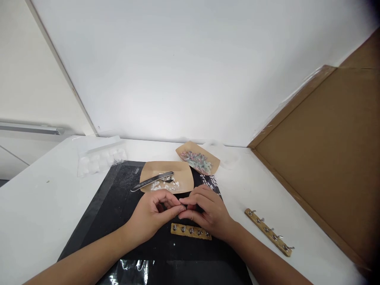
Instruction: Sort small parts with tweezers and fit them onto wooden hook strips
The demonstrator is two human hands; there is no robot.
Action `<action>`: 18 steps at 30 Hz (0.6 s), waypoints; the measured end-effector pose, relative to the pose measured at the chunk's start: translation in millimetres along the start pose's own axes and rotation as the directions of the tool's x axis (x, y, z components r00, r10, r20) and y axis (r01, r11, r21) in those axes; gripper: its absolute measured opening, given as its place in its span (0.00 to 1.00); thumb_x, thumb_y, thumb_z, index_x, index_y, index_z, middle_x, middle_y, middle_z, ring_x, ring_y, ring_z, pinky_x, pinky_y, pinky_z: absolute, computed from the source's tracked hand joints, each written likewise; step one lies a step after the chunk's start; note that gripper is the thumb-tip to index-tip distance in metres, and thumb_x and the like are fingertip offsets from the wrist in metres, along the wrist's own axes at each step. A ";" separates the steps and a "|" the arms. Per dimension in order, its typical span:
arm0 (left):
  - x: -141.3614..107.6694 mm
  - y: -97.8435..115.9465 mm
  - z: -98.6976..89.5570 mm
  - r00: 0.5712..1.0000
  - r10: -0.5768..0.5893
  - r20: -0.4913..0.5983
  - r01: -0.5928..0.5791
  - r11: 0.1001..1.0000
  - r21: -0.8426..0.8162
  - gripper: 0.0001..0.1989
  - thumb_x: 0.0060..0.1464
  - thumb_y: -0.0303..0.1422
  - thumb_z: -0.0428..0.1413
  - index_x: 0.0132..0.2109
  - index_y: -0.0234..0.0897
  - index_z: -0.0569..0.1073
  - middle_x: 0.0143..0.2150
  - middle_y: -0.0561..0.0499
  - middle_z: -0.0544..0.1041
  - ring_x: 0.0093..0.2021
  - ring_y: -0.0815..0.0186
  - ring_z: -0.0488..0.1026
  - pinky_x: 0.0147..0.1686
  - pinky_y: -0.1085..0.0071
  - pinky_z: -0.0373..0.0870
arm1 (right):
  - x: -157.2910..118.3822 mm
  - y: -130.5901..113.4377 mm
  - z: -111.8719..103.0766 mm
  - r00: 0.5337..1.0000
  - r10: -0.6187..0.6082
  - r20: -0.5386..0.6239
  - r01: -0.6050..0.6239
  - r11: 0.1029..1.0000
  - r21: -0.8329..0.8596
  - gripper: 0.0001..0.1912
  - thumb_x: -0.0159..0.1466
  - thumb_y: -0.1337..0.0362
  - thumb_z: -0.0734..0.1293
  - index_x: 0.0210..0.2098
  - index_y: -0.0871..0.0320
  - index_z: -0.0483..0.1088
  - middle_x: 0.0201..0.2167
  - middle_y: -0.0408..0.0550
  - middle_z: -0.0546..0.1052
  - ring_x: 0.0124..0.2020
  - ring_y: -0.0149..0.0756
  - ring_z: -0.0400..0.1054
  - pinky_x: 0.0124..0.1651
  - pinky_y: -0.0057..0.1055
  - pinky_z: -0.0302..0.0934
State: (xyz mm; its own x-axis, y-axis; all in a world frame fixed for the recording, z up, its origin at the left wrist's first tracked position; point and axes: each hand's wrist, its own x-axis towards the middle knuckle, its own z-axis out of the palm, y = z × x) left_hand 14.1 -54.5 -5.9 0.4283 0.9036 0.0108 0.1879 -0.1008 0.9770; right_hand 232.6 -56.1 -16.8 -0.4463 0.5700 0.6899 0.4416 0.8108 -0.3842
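Observation:
My left hand (158,211) and my right hand (206,208) meet over the black plastic sheet (113,221), thumbs and forefingers pinched together at one spot. A tiny dark item seems to sit between the fingertips, mostly hidden, so its kind cannot be told. Just below the fingers lies a wooden strip with several metal clips (191,230) in a row. Beyond my hands, a brown paper tray (185,178) holds small white bits, and a dark nail file (152,181) rests across its left side.
Another brown paper tray (215,163) holds a bag of mixed coloured small pieces (197,160). A second wooden clip strip (268,231) lies on the white table (237,194) at right. A clear compartment box (101,158) stands back left. Cardboard (323,158) walls the right side.

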 end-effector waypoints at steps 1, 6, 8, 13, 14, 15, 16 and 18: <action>0.1 -0.3 -0.4 1.000 0.000 -0.005 0.000 1.000 0.001 0.14 0.58 0.43 0.64 0.37 0.35 0.80 0.30 0.50 0.81 0.26 0.71 0.69 0.26 0.75 0.61 | -0.4 -0.6 0.1 1.000 0.015 0.007 -0.015 1.000 0.006 0.13 0.66 0.58 0.73 0.48 0.55 0.75 0.28 0.42 0.76 0.32 0.33 0.70 0.38 0.32 0.63; -0.3 -1.0 -0.5 0.999 -0.005 -0.040 0.003 0.999 -0.045 0.15 0.57 0.44 0.65 0.36 0.34 0.78 0.28 0.51 0.78 0.27 0.70 0.70 0.27 0.75 0.62 | -0.3 -2.8 -0.4 0.999 0.048 0.018 -0.049 0.998 0.046 0.11 0.67 0.61 0.72 0.49 0.55 0.75 0.34 0.45 0.79 0.35 0.33 0.73 0.38 0.30 0.67; -0.7 -0.4 0.5 0.998 -0.010 -0.055 0.006 0.997 -0.083 0.14 0.56 0.43 0.65 0.37 0.34 0.78 0.29 0.50 0.79 0.27 0.69 0.71 0.27 0.74 0.64 | 0.3 -3.2 -0.8 0.999 0.045 0.012 -0.046 0.997 0.054 0.11 0.67 0.61 0.72 0.48 0.55 0.75 0.34 0.45 0.79 0.34 0.32 0.73 0.38 0.29 0.68; -1.3 2.7 2.0 0.999 -0.016 -0.031 0.012 0.990 -0.142 0.15 0.56 0.43 0.66 0.37 0.34 0.79 0.29 0.50 0.79 0.27 0.70 0.71 0.28 0.75 0.66 | 2.2 -4.8 -2.8 0.999 0.028 -0.028 -0.027 0.998 0.049 0.12 0.64 0.59 0.75 0.46 0.55 0.75 0.29 0.42 0.76 0.30 0.30 0.71 0.34 0.26 0.66; -1.5 3.2 2.1 1.000 -0.014 -0.022 0.011 0.989 -0.148 0.15 0.56 0.43 0.66 0.37 0.34 0.79 0.29 0.50 0.79 0.27 0.70 0.71 0.28 0.75 0.66 | 2.6 -5.2 -3.2 0.999 0.025 -0.032 -0.024 0.998 0.051 0.13 0.64 0.59 0.75 0.45 0.55 0.75 0.28 0.41 0.76 0.29 0.29 0.70 0.33 0.26 0.65; -1.7 3.5 2.3 1.000 -0.012 -0.013 0.010 0.988 -0.156 0.15 0.56 0.43 0.65 0.38 0.34 0.79 0.30 0.49 0.80 0.27 0.70 0.71 0.28 0.75 0.67 | 2.9 -5.7 -3.5 0.999 0.025 -0.036 -0.023 0.998 0.054 0.14 0.63 0.58 0.76 0.45 0.55 0.75 0.27 0.41 0.75 0.28 0.29 0.69 0.32 0.26 0.65; -1.8 3.7 2.4 1.000 -0.013 -0.004 0.012 0.986 -0.166 0.15 0.56 0.43 0.65 0.38 0.34 0.79 0.31 0.49 0.80 0.27 0.71 0.71 0.28 0.76 0.67 | 3.1 -6.0 -3.6 0.999 0.028 -0.039 -0.026 0.998 0.058 0.14 0.62 0.57 0.76 0.44 0.55 0.75 0.27 0.40 0.74 0.27 0.29 0.69 0.31 0.26 0.64; -2.0 4.2 2.8 1.000 -0.021 0.009 0.022 0.982 -0.189 0.15 0.57 0.43 0.65 0.39 0.34 0.79 0.34 0.48 0.81 0.27 0.71 0.71 0.27 0.76 0.67 | 3.3 -6.4 -3.6 0.998 0.034 -0.051 -0.031 0.998 0.061 0.14 0.61 0.56 0.77 0.42 0.55 0.75 0.25 0.40 0.73 0.26 0.29 0.67 0.30 0.26 0.62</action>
State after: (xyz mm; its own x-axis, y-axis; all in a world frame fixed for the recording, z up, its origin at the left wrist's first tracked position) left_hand 16.4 -57.8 -2.4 0.4323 0.9017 -0.0117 0.0271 0.0000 0.9996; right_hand 231.1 -59.9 -9.9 -0.3913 0.5894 0.7067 0.4066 0.7997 -0.4418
